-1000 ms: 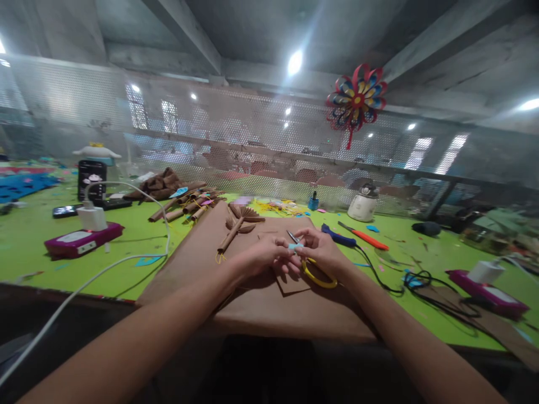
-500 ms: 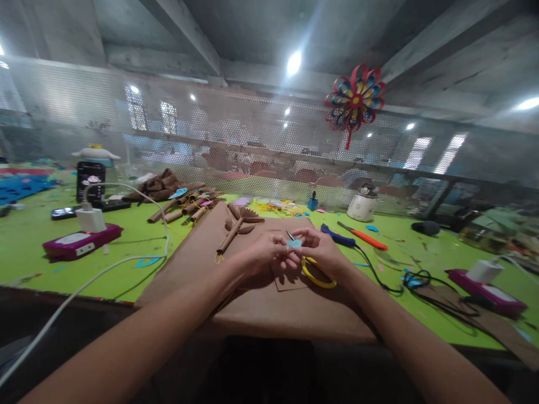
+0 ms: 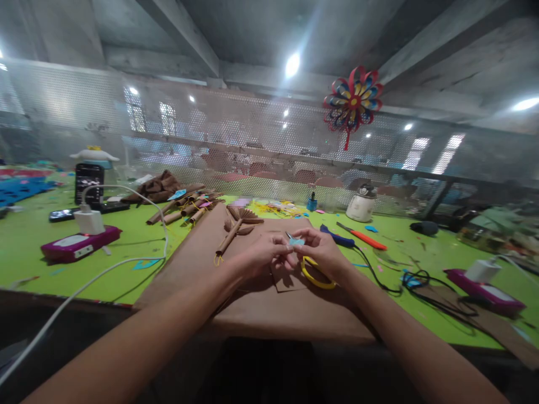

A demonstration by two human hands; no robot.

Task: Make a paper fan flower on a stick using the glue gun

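Blue paper, visible long axis crosswise, between 2 hands

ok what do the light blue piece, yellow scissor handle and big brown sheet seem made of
Light blue piece: probably thin paper, matte, judging by its flat, dull colour; too small to be sure. Yellow scissor handle: likely smooth plastic, from its even, bright loop. Brown sheet: looks like matte kraft paper, plain brown, possibly card.
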